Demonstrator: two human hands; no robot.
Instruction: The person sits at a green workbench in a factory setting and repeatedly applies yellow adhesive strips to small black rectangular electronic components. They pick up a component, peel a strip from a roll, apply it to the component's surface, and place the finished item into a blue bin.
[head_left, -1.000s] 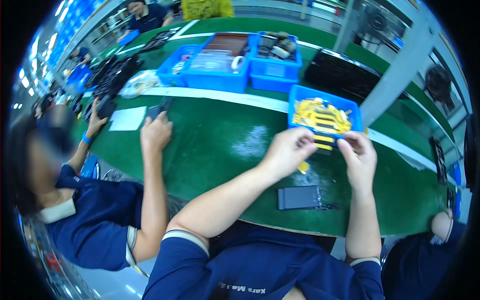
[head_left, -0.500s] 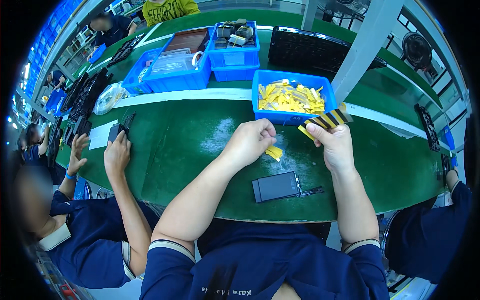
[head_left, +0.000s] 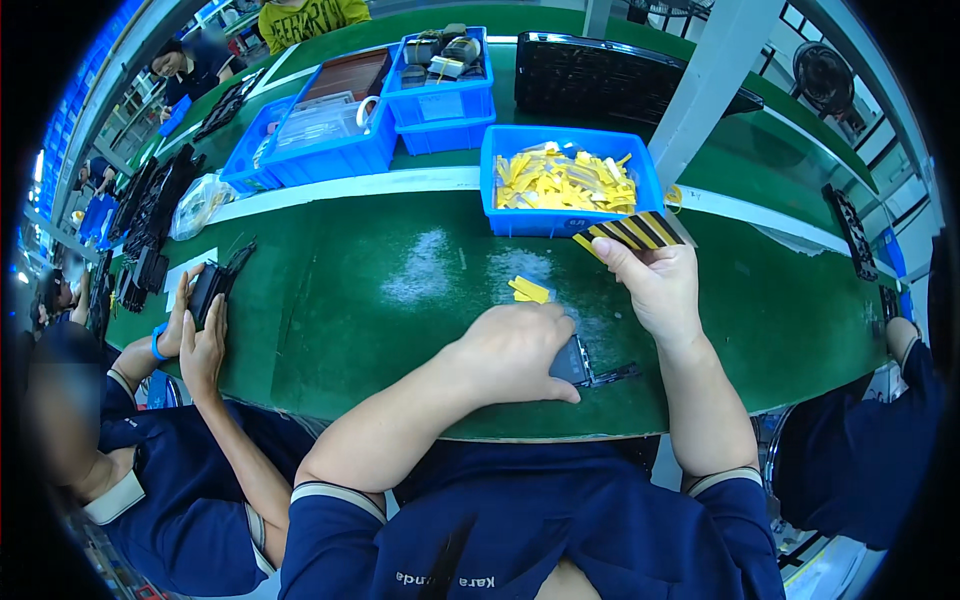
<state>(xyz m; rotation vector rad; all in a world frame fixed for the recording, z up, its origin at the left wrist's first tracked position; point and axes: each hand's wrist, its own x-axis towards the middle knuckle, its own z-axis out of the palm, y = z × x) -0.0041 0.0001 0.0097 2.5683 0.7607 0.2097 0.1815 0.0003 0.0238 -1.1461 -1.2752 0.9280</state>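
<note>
Close to the near edge of a green bench (head_left: 340, 330), reaching with the left hand (head_left: 515, 355) over a flat dark-grey unit (head_left: 570, 362), with thumb toward that edge and fingertips too hidden to tell whether gripping; probably set there for easy reach. Pinching a yellow-and-black striped sheet (head_left: 645, 230) between thumb and fingers of the right hand (head_left: 668, 290), near the blue bin (head_left: 530, 222) toward the bench's far edge, apparently raised to keep clear of the surface. Now partly hiding the unit, in full view half a second ago, after shifting the left hand toward the near edge from beside loose yellow strips (head_left: 528, 290); keeping the same sheet pinched in the right.
</note>
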